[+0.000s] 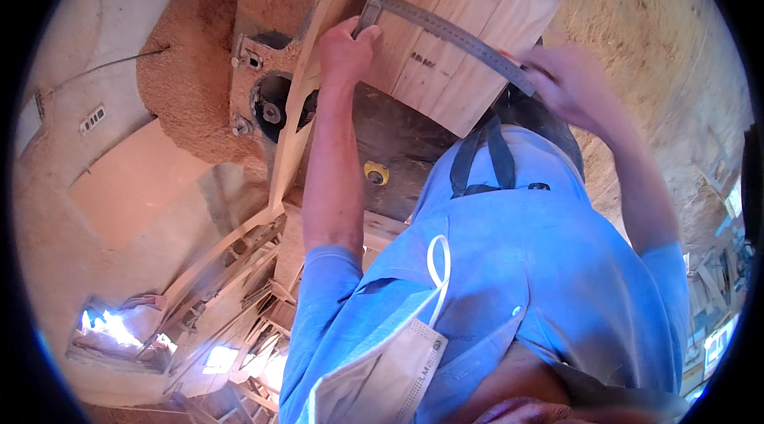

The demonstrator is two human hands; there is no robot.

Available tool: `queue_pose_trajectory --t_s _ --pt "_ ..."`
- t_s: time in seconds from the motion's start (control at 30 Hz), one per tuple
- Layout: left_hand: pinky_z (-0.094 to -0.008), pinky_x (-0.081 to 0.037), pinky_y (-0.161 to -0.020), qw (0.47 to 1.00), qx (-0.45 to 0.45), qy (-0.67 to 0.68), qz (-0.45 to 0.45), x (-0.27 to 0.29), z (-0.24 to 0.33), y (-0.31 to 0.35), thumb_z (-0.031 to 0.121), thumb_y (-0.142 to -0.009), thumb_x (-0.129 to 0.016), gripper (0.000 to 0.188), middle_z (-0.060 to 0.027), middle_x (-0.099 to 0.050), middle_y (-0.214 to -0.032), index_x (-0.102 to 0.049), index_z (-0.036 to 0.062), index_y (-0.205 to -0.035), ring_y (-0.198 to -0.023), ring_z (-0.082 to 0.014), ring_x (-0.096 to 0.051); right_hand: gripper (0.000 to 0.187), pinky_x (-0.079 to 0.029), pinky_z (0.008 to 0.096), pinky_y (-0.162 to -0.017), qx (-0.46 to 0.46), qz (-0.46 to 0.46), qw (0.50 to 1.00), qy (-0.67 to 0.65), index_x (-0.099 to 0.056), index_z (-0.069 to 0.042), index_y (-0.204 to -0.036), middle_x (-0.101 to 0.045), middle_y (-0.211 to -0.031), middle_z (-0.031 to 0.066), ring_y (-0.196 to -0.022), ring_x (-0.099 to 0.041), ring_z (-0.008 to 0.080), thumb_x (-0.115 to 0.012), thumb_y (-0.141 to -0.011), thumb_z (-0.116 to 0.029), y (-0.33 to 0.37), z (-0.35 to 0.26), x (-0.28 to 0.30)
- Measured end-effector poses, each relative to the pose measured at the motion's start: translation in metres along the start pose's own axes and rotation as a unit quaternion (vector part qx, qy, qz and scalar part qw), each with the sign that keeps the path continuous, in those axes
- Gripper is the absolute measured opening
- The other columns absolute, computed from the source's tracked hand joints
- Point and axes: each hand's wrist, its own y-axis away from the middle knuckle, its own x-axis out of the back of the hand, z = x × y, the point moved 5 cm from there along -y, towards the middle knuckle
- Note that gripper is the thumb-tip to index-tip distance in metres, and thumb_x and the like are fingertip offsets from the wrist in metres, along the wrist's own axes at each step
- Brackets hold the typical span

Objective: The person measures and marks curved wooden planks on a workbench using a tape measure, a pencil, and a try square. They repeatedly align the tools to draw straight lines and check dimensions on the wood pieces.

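Observation:
A steel try square (446, 30) lies across a pale wooden panel (442, 89) made of joined strips. My left hand (348, 50) is closed around the square's short stock at the panel's left edge. Near the far end of the ruled blade, my right hand (569, 85) is closed and slightly blurred. A thin reddish tip, like a pencil's, shows by its fingers; the rest is hidden. Below the panel, a yellow tape measure (376, 174) rests on the dark worktop (398, 133).
A long wooden rail (294, 105) runs along the left of the worktop. Beyond it are a machine part with a round dark opening (273, 105) and heaped sawdust (187, 82). Loose timber strips (239, 273) lie at lower left. Sawdust covers the floor (645, 34) at right.

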Motion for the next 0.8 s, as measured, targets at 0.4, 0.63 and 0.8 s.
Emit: queue_pose_trajectory --t_s 0.4,0.63,0.8 --pt "-0.0428 -0.050 -0.077 0.999 -0.016 -0.041 -0.009 -0.002 0.026 -0.014 0.026 -0.085 -0.068 0.027 -0.0208 -0.070 -0.088 -0.072 0.0037 -0.100 -0.084 -0.0364 -0.067 0.021 -0.052 0.0308 -0.077 -0.098 0.107 0.962 -0.232 -0.070 -0.001 -0.101 -0.072 -0.088 0.0122 -0.082 -0.068 0.0199 -0.066 -0.081 -0.002 0.063 0.018 0.027" --pt "-0.0423 -0.050 -0.078 0.997 -0.057 -0.057 0.018 -0.015 0.038 -0.042 0.029 -0.087 -0.069 0.028 -0.0210 -0.071 -0.090 -0.072 0.0040 -0.100 -0.086 -0.0371 -0.067 0.024 -0.052 0.0299 -0.080 -0.072 0.139 0.959 -0.236 -0.070 -0.001 -0.103 -0.071 -0.092 0.0092 -0.087 -0.067 0.0160 -0.068 -0.080 0.002 0.070 0.027 0.023" --pt "-0.0402 -0.051 -0.078 0.999 -0.044 -0.009 -0.005 -0.017 0.043 -0.044 0.027 -0.087 -0.070 0.028 -0.0201 -0.071 -0.091 -0.072 0.0031 -0.101 -0.086 -0.0351 -0.068 0.023 -0.052 0.0300 -0.081 -0.101 0.152 0.949 -0.258 -0.070 -0.001 -0.104 -0.071 -0.092 0.0086 -0.088 -0.066 0.0159 -0.068 -0.081 0.001 0.078 0.043 0.022"
